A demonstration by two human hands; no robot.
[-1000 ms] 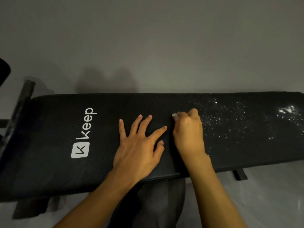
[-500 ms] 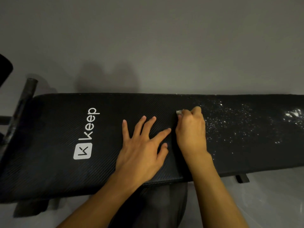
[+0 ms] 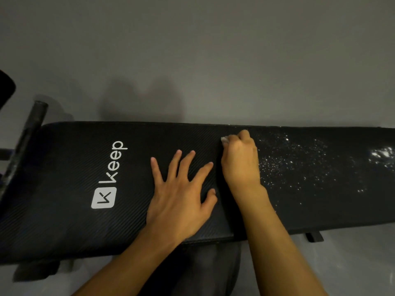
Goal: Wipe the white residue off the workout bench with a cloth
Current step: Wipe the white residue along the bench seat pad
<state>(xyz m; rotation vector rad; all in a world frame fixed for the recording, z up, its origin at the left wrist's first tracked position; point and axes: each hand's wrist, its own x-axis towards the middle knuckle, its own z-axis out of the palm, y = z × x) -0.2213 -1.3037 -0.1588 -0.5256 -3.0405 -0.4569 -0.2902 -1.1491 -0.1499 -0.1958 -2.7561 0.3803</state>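
Head view, entries as we list them: a black workout bench (image 3: pixel 64 178) lies lengthways across the frame on a grey floor (image 3: pixel 352 263). Its padded top is ribbed, with a white square logo (image 3: pixel 104 197) and the word "Keep" (image 3: pixel 117 161) printed toward its left end. White residue (image 3: pixel 295 159), in fine specks, is scattered over the right part of the pad, starting just to the right of the right hand (image 3: pixel 240 161). We note a denser white patch (image 3: pixel 382 155) at the right edge of the frame. The left hand (image 3: pixel 179 195) lies palm down at the middle of the pad, fingers straight and spread, holding nothing. The right hand, just beside it and near the pad's far edge, is curled into a fist round a small white cloth (image 3: pixel 224 140). Only a corner of the cloth shows, at the left of the knuckles. We cannot tell how much of it meets the pad. A dark bar (image 3: pixel 32 129) rises at the bench's left end, and a dark trouser leg (image 3: pixel 203 270) shows below the near edge.
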